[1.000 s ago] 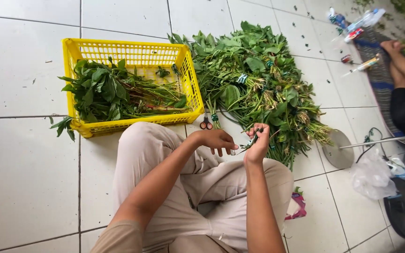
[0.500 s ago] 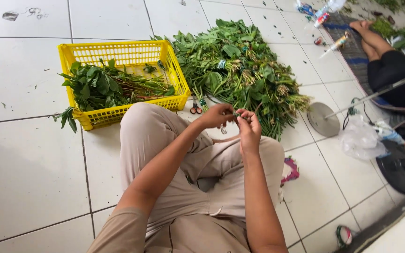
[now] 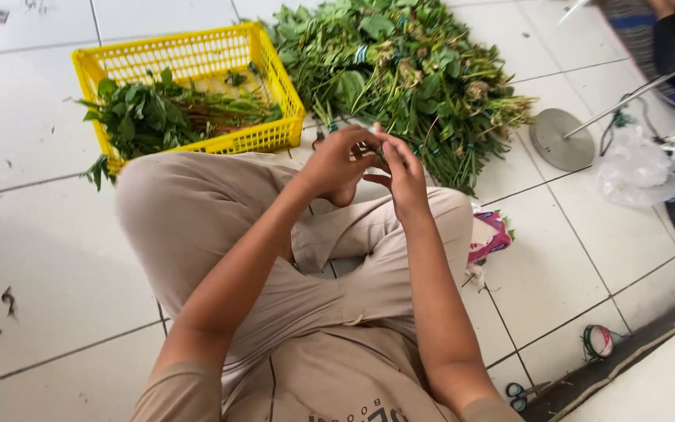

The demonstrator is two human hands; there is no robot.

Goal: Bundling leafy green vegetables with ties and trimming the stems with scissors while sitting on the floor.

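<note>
Left hand [image 3: 340, 160] and right hand [image 3: 402, 173] pinch small green stem [image 3: 379, 154] above crossed legs, before loose green leafy pile [image 3: 408, 70]; yellow plastic basket [image 3: 275, 78] alongside. Thin stem may slip or snap under tight pinch.

Left hand [image 3: 337, 160] and right hand [image 3: 401, 168] meet fingertip to fingertip

Informal produce-sorting area on a white tiled floor [image 3: 33, 234]: a large heap of leafy greens [image 3: 408, 70], a yellow plastic crate [image 3: 189, 59] of bunches, and a plastic bag [image 3: 638, 168] alongside.
</note>
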